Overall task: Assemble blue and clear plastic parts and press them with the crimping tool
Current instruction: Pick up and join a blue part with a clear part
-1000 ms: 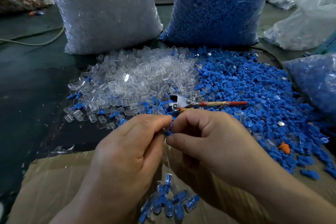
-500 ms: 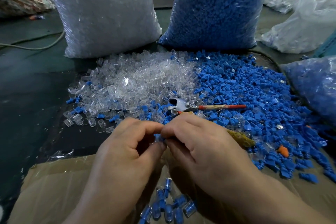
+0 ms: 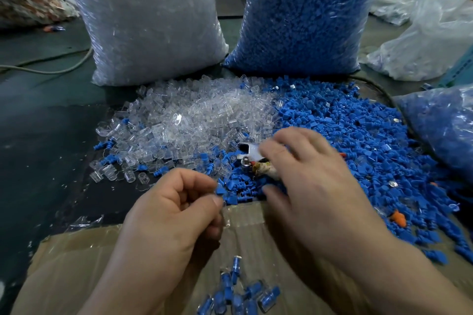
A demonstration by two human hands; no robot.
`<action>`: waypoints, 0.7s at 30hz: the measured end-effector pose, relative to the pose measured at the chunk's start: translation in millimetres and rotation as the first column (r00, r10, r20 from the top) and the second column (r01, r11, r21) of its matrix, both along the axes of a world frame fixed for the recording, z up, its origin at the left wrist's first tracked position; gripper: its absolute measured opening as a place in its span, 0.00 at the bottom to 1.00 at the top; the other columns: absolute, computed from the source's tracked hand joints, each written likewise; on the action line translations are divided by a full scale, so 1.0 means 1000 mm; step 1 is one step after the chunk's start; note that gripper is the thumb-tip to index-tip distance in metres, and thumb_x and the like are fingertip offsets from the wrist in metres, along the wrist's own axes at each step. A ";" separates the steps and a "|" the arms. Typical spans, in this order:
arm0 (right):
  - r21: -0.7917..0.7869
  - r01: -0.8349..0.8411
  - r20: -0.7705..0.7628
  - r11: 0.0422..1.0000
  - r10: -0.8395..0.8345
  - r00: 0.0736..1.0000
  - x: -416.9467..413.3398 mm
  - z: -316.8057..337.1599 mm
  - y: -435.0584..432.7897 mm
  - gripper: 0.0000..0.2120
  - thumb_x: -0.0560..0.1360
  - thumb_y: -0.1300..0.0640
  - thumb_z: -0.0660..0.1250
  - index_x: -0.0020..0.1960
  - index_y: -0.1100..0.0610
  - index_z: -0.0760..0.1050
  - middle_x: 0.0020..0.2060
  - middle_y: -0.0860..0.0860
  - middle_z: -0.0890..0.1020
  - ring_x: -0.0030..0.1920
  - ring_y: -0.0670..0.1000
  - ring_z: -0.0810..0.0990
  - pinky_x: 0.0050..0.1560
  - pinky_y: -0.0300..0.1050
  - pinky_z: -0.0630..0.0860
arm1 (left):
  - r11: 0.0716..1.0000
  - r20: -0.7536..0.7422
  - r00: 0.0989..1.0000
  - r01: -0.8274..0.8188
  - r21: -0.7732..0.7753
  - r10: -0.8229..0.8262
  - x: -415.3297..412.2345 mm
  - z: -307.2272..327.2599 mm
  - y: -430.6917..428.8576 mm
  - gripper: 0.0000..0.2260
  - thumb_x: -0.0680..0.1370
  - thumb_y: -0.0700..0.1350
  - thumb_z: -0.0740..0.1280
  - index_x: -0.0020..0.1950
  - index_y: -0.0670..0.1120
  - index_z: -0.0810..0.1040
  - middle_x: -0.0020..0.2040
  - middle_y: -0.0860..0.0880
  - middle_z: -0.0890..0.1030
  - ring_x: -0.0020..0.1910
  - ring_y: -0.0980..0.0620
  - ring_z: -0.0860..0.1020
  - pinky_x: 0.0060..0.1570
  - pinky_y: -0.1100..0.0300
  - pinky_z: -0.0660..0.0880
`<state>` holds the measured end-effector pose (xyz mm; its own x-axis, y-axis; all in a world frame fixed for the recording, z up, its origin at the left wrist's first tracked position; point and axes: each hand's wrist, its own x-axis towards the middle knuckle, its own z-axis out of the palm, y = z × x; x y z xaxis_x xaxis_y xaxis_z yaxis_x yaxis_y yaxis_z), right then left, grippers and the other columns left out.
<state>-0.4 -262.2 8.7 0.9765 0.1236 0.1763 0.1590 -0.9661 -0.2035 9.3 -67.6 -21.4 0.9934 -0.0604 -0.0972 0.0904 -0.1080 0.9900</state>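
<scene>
My left hand (image 3: 174, 215) is curled and pinches a small blue-and-clear part (image 3: 220, 191) at its fingertips, above the near edge of the piles. My right hand (image 3: 314, 179) is blurred, its fingers spread over the handles of the crimping tool (image 3: 249, 155); it does not grip the tool. The tool's metal head shows to the left of the fingers, lying on the parts. Loose clear parts (image 3: 189, 120) are heaped at the left and loose blue parts (image 3: 345, 135) at the right. Several assembled pieces (image 3: 238, 294) lie on the cardboard (image 3: 76, 263) near me.
A large bag of clear parts (image 3: 146, 20) and a large bag of blue parts (image 3: 302, 13) stand behind the piles. Another bag of blue parts (image 3: 445, 125) sits at the right. An orange piece (image 3: 399, 217) lies among the blue ones. A cable (image 3: 51, 66) crosses the dark table at the left.
My hands were together on one small part. Now the right hand has let go and moved forward over the crimping tool, while the left hand keeps hold of the part.
</scene>
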 end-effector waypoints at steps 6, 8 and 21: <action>-0.197 0.102 -0.153 0.975 -0.134 0.979 0.012 -0.007 -0.022 0.31 0.77 0.35 0.55 0.75 0.45 0.52 0.73 0.50 0.61 0.72 0.56 0.60 0.73 0.54 0.56 | 0.995 -0.081 0.996 0.030 -0.097 -0.038 0.002 0.002 0.002 0.17 0.76 0.33 0.70 0.37 0.55 0.82 0.32 0.41 0.83 0.27 0.48 0.80 0.26 0.64 0.76; -0.207 0.088 -0.135 0.974 -0.118 0.984 0.013 -0.005 -0.023 0.29 0.76 0.34 0.57 0.73 0.44 0.57 0.69 0.48 0.65 0.67 0.55 0.65 0.69 0.54 0.62 | 0.994 -0.078 0.996 0.032 -0.107 -0.040 0.002 0.002 0.002 0.18 0.76 0.32 0.69 0.36 0.55 0.82 0.33 0.41 0.83 0.27 0.48 0.80 0.26 0.64 0.76; -0.179 0.073 -0.188 0.981 -0.107 0.976 0.022 -0.003 -0.030 0.32 0.71 0.30 0.63 0.70 0.41 0.62 0.61 0.46 0.74 0.62 0.54 0.69 0.63 0.55 0.64 | 0.975 -0.124 0.992 0.000 -0.222 -0.028 0.002 0.006 0.000 0.15 0.75 0.32 0.68 0.38 0.51 0.84 0.31 0.44 0.81 0.27 0.50 0.78 0.26 0.61 0.76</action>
